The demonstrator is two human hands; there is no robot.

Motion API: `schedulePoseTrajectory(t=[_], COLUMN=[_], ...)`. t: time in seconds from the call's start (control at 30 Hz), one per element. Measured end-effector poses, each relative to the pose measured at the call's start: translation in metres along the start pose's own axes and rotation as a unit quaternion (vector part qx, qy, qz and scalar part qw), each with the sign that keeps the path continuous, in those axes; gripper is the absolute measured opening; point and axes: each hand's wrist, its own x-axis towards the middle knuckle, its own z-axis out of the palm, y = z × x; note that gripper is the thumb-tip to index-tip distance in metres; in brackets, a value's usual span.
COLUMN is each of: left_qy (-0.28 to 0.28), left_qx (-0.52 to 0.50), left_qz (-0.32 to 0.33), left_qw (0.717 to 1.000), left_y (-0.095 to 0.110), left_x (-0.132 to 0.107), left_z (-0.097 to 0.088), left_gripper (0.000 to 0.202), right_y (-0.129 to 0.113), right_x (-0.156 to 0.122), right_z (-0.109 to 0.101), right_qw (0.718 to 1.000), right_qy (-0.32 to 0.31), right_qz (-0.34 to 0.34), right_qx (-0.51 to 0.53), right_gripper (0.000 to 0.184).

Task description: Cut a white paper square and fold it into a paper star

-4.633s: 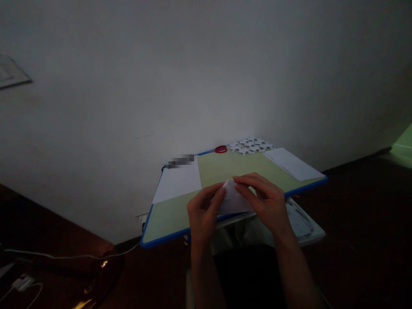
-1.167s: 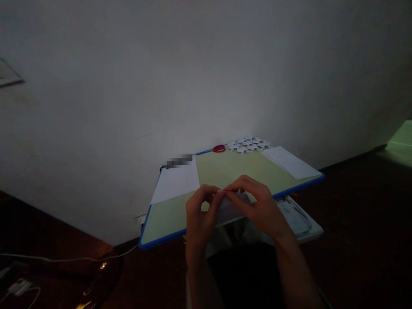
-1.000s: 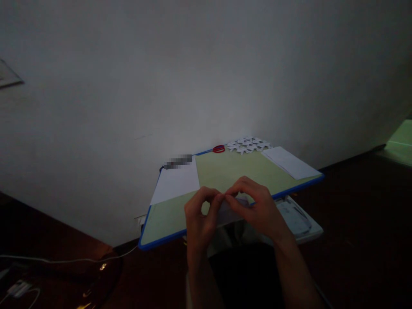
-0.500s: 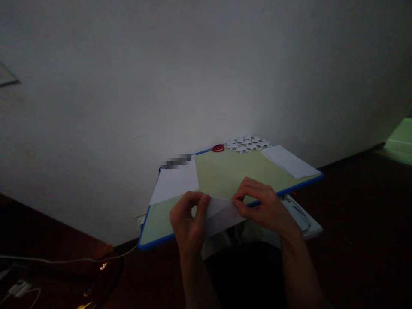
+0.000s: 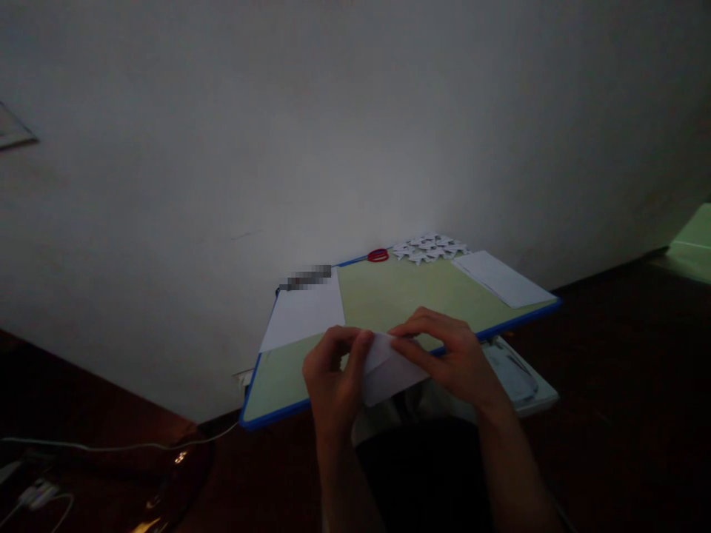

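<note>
A white sheet of paper (image 5: 389, 376), creased near its top edge, is held up over the table's near edge. My left hand (image 5: 336, 374) pinches its left upper edge between thumb and fingers. My right hand (image 5: 444, 354) grips the upper right edge, thumb and forefinger pressed together on it. The two sets of fingertips are close to each other along the top of the paper. Dim light hides finer detail of the fold.
The pale green table (image 5: 383, 296) has a blue rim and stands against a grey wall. On it lie a white sheet (image 5: 305, 314), red-handled scissors (image 5: 378, 255), several folded paper pieces (image 5: 430, 248) and a paper stack (image 5: 508, 280). A white cable (image 5: 122, 448) runs at lower left.
My right hand's fingertips have moved left along the paper's top edge, closer to my left hand. My left hand has shifted slightly right and keeps its pinch.
</note>
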Motion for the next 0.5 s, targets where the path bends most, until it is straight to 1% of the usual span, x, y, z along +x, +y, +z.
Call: schedulePoseTrajectory(t=[0.03, 0.13, 0.23, 0.27, 0.3, 0.37, 0.4, 0.47, 0.5], left_qy=[-0.004, -0.023, -0.045, -0.044, -0.040, -0.026, -0.020, -0.012, -0.009], left_qx=[-0.007, -0.028, -0.033, -0.032, -0.031, -0.034, -0.037, -0.036, -0.033], left_qz=[-0.004, -0.022, -0.030, -0.029, -0.028, -0.026, -0.023, -0.017, -0.014], left_qw=[1.000, 0.999, 0.998, 0.998, 0.998, 0.999, 0.999, 0.999, 0.999], left_y=[0.000, -0.002, -0.003, -0.003, -0.003, -0.004, -0.004, -0.005, -0.006], left_x=[0.000, 0.000, -0.001, 0.000, 0.000, 0.001, 0.001, 0.002, 0.002], left_z=[0.000, -0.002, -0.003, -0.004, -0.004, -0.004, -0.004, -0.004, -0.004], left_gripper=[0.015, 0.012, 0.011, 0.010, 0.010, 0.009, 0.009, 0.010, 0.010], right_y=[0.000, 0.002, 0.003, 0.001, -0.001, -0.009, -0.015, -0.030, -0.038], right_x=[0.000, 0.000, 0.002, 0.003, 0.003, 0.001, -0.002, -0.015, -0.023], right_z=[0.001, 0.002, -0.001, -0.002, -0.003, -0.004, -0.005, -0.008, -0.010], right_qw=[1.000, 0.997, 0.995, 0.995, 0.994, 0.989, 0.986, 0.978, 0.978], right_qy=[0.012, 0.067, 0.086, 0.091, 0.102, 0.147, 0.169, 0.193, 0.184], right_qz=[0.007, 0.036, 0.049, 0.043, 0.032, 0.002, -0.012, -0.038, -0.036], right_qx=[0.001, 0.012, 0.012, -0.003, -0.020, -0.028, -0.005, 0.075, 0.092], right_gripper=[0.004, 0.005, 0.004, 0.002, 0.005, 0.014, 0.016, 0.016, 0.021])
